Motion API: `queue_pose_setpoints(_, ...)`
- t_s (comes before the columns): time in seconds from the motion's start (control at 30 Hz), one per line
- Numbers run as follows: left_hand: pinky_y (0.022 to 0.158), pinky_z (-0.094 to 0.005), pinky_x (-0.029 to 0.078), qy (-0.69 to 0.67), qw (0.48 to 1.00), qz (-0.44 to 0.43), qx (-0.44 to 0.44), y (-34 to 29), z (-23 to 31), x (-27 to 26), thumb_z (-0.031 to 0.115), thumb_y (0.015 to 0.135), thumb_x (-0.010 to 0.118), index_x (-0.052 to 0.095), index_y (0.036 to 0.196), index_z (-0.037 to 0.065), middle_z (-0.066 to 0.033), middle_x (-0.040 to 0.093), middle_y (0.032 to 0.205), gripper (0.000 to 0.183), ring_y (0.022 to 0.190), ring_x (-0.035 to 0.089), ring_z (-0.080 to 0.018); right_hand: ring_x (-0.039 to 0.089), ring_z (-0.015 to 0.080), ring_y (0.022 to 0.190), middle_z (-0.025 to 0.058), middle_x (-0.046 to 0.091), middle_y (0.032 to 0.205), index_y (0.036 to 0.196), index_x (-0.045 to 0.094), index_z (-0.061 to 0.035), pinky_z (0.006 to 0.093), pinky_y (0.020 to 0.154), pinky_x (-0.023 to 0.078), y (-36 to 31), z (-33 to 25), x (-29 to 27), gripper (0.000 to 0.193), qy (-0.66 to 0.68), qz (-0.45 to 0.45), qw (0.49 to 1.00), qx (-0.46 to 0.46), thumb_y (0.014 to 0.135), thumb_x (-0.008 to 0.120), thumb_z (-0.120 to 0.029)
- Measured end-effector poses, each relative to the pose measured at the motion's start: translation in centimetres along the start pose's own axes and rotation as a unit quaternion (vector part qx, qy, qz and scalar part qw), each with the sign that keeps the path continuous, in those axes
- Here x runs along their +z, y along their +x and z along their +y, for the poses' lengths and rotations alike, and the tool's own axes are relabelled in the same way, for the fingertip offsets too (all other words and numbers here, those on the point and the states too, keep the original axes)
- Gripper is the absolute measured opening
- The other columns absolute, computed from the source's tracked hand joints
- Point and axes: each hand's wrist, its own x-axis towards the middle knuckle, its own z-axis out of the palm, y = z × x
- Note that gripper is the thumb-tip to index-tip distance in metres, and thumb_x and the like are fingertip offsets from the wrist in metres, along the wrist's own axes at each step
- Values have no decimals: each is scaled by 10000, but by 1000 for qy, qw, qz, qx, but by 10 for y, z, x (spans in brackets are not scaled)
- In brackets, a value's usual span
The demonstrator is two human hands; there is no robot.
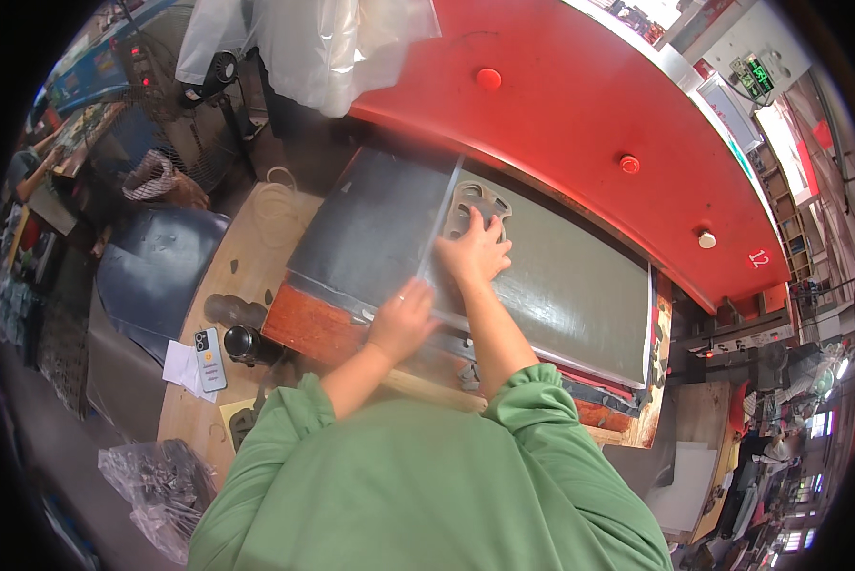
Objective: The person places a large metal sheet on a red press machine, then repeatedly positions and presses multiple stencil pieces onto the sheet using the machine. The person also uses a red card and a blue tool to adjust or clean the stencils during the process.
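Note:
My right hand point(475, 252) has its fingers spread and bent over a metal cutting die point(487, 202), gripping its near part. The die has a curved outline with several openings and lies at the left end of a grey-green board point(570, 285). To its left, a dark smooth sheet point(375, 214) overlaps or adjoins the board; the exact join is hard to make out. My left hand point(404, 319), smeared by motion, is over the sheet's near edge, just left of my right forearm. Whether it holds anything is unclear.
A wide red machine beam point(561, 124) with round knobs spans the far side. On the wooden table at left are a phone point(210, 360), a black cup point(247, 345) and dark pieces point(232, 310). Clear plastic point(156, 490) lies lower left; a dark blue seat point(161, 276) stands beyond.

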Motion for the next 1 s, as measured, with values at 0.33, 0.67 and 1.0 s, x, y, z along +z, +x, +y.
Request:
queue_pose_setpoints(0.33, 883, -416, 545, 4, 1000, 16, 6, 3, 2, -2, 287, 733, 801, 656, 1130, -32, -189, 639, 1188, 529, 1139, 617, -373, 428, 440, 1213, 125, 408, 1465, 1364, 541, -240, 523, 980, 385, -6, -6, 4, 795, 7, 41, 999, 9, 625, 807, -362)
queue_pose_setpoints(0.67, 896, -410, 542, 14, 1000, 10, 12, 5, 4, -5, 297, 740, 791, 653, 1149, -27, -189, 643, 1182, 541, 1133, 622, -367, 448, 421, 1264, 174, 450, 1419, 1350, 532, -140, 510, 987, 420, -15, 37, -4, 732, 47, 66, 991, -105, 714, 795, -388)
queue_pose_setpoints(1.0, 915, -399, 535, 23, 1000, 19, 0, 28, -8, 12, 328, 726, 795, 668, 1150, 1, -178, 647, 1192, 550, 1146, 618, -356, 586, 318, 920, 134, 610, 990, 964, 620, -65, 436, 777, 452, -132, 229, -39, 344, 2, 91, 953, -288, 733, 774, -268)
